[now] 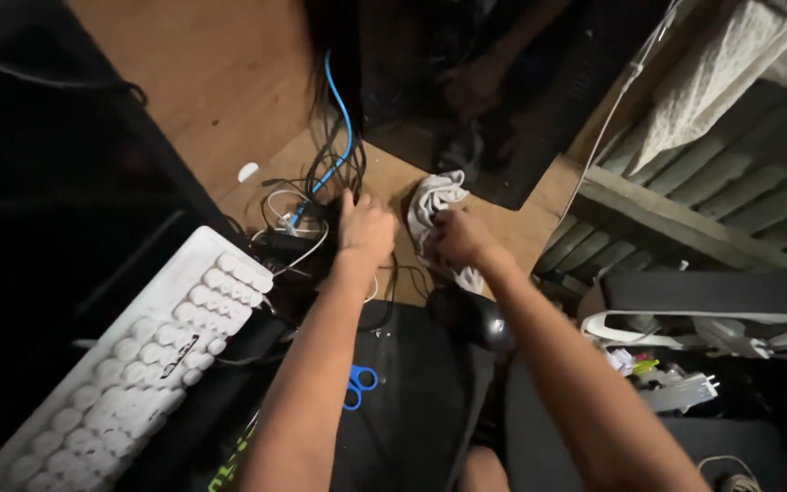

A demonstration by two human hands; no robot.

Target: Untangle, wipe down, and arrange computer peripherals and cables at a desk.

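My left hand [363,228] is curled on a tangle of black and white cables [307,214] at the back of a wooden desk [220,82]. A blue cable [342,109] runs up from that tangle. My right hand [459,239] grips a crumpled grey-white cloth [432,200] and presses it on the desk just right of the left hand. A dark monitor [503,82] stands right behind both hands.
A white keyboard with round keys [129,364] lies tilted at the left. A black mouse [475,314] sits on a black mat [412,401], with blue-handled scissors [359,384] partly under my left arm. White cables and clutter [676,364] fill the right side.
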